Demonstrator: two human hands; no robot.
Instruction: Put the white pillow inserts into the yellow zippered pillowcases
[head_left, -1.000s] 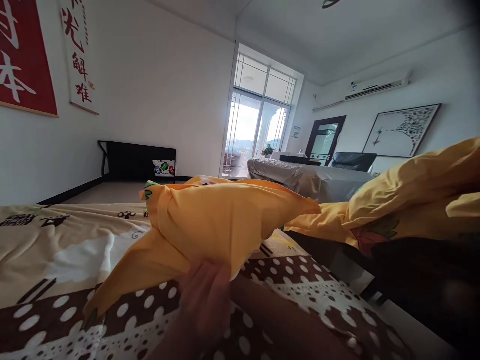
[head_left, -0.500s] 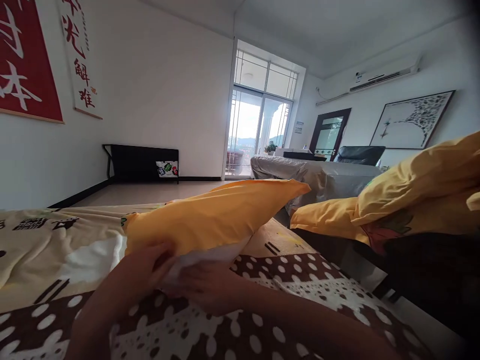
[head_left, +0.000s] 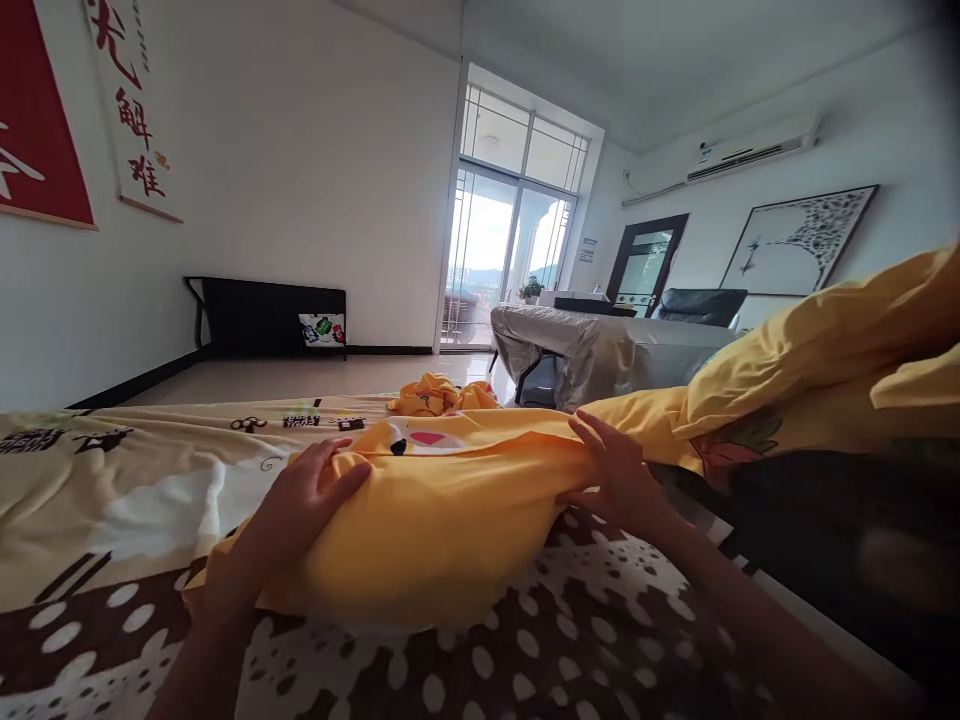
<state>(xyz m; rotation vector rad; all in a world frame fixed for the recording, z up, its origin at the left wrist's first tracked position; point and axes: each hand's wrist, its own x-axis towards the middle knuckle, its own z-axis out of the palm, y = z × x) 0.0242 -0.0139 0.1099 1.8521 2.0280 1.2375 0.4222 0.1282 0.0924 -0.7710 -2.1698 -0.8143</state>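
A plump yellow pillow (head_left: pixel 442 520) lies across the bed in front of me. A pink patch and a black spot are printed on its far upper side. At the pillow's left end, my left hand (head_left: pixel 300 500) grips the fabric, thumb on the near face and fingers along the top edge. My right hand (head_left: pixel 619 480) holds the right end, fingers over the upper corner and thumb below. Beneath the pillow is a brown, white-dotted and beige blanket (head_left: pixel 525 640). Just beyond it sits a crumpled yellow cloth (head_left: pixel 431 393).
A heap of yellow bedding (head_left: pixel 810 350) rises at the right over something dark. Past the bed stand a plastic-covered table (head_left: pixel 600 335) and a black chair (head_left: pixel 701 305). A black folded frame (head_left: pixel 262 315) leans by the left wall, with a glass door (head_left: pixel 510 250) behind.
My hands have moved apart, from together at the near edge to opposite ends of the pillow. The pillow is turned and nearer; its white inside no longer shows, while its printed side does.
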